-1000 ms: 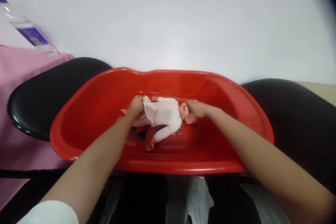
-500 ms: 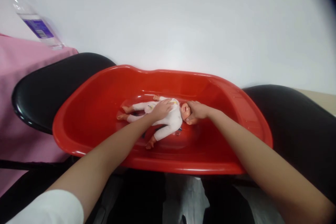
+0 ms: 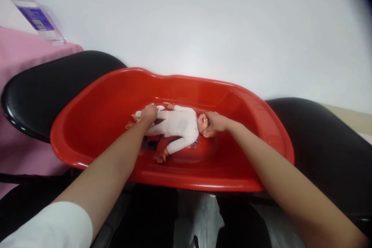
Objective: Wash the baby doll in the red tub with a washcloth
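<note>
A baby doll (image 3: 180, 123) with a white cloth body lies on its back in a red plastic baby bathtub (image 3: 203, 183), head to the right and feet to the left. My right hand (image 3: 217, 121) is curled round the top of the doll's head (image 3: 202, 123), thumb and fingers on either side. Over the doll's legs, my left hand (image 3: 149, 114) is closed on a small white cloth (image 3: 160, 107), whose edges show beside the fingers. This hand and forearm partly hide the legs. A dark greyish patch marks the doll's belly.
The tub rests between a black stool seat (image 3: 58, 85) on the left and another black seat (image 3: 316, 143) on the right. A bottle with a purple label (image 3: 36, 18) stands on a pink-covered table (image 3: 17, 46). A white wall (image 3: 197, 19) rises behind.
My left hand has slid left with the cloth, from the doll's chest down to its legs, baring the torso. My right hand stays on the head. The view has shifted slightly.
</note>
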The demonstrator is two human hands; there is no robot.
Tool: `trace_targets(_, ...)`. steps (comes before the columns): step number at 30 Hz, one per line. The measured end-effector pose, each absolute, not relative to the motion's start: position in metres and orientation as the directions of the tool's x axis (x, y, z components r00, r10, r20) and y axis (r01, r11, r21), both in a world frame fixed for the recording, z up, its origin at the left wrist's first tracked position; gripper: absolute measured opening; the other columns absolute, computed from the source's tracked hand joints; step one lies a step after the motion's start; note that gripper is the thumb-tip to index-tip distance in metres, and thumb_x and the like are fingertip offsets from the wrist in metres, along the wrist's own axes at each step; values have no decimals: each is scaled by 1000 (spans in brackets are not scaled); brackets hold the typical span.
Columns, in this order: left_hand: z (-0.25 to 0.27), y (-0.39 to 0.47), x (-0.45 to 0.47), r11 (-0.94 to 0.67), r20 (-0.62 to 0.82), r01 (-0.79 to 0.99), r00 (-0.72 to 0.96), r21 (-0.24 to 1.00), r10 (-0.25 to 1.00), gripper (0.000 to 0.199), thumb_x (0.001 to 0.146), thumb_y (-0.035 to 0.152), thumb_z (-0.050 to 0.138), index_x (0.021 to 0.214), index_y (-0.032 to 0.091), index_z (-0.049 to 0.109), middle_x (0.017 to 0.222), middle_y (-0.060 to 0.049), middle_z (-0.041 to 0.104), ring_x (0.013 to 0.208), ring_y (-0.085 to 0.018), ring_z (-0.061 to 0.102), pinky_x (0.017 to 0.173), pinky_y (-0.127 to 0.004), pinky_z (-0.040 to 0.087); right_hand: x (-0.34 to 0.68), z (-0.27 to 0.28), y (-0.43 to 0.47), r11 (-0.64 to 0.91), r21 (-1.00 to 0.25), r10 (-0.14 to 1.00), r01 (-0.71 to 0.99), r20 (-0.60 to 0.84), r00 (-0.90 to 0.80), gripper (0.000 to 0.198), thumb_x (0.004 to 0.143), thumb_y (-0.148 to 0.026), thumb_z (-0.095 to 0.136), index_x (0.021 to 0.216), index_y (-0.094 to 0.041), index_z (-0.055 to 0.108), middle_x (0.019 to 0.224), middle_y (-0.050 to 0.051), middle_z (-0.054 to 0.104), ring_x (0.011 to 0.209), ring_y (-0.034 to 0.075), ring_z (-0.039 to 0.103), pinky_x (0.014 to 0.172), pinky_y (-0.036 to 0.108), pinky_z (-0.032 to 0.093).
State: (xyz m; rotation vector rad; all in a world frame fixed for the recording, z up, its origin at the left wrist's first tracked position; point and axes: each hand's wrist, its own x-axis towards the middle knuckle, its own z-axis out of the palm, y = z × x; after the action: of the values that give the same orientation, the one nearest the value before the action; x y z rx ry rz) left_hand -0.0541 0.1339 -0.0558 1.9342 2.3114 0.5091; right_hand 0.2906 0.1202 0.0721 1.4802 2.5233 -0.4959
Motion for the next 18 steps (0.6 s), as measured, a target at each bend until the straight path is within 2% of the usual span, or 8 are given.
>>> trace_targets(2,-52,132,-59,313,123,875,-380,370,917,40,93,37,35,104,13,66,106,-18,66,97,-31,62,83,-44,47,290,72,121,457,-200,800,867,-333,-499,59,58,-46,77,108,-24,54,111,7,58,104,28,51,83,36,44)
trace_targets(4,-45,132,-56,369,125,799,-477,475,870,38,94,37,34,99,15,65,100,-16,67,93,-30,62,82,-43,47,290,72,121,460,-202,794,864,-341,-503,58,58,-45,76,108,-24,53,112,7,57,104,28,51,83,36,43)
trace_targets(8,-17,139,-25,185,272,725,-464,664,843,32,95,34,33,94,16,60,99,-15,65,96,-28,59,87,-43,43,290,73,121,463,-208,791,862,-342,-507,58,59,-46,76,108,-25,54,110,7,57,104,28,50,84,36,43)
trace_targets(10,1,141,2,78,311,698,-413,711,856,29,95,32,34,89,17,58,96,-14,64,93,-27,59,87,-43,43,290,73,121,458,-210,793,864,-342,-503,60,58,-46,77,109,-25,54,110,7,57,105,29,50,85,37,43)
trace_targets(12,15,138,32,29,288,659,-367,752,885,31,95,32,33,83,17,57,87,-10,64,84,-24,59,82,-40,45,291,73,121,458,-219,790,861,-343,-508,61,58,-46,77,110,-25,54,110,7,57,106,29,50,85,37,43)
trace_targets(14,21,130,60,-49,275,658,-244,751,930,33,96,33,31,84,18,58,83,-7,64,80,-20,58,79,-37,47,292,72,122,463,-229,785,856,-342,-516,62,57,-46,77,111,-25,54,110,7,57,106,29,50,85,37,43)
trace_targets(16,18,119,78,-192,290,672,-35,715,956,33,96,34,32,93,20,61,92,-6,67,86,-19,60,85,-36,48,293,72,122,468,-242,782,850,-334,-526,65,57,-46,77,114,-25,53,111,8,58,106,29,51,86,37,43)
trace_targets(18,7,110,86,-354,314,697,191,623,930,31,96,34,37,108,22,62,116,-6,66,108,-22,58,99,-39,42,293,71,122,467,-246,783,849,-330,-527,67,57,-46,77,116,-24,52,113,8,57,106,29,51,86,38,43)
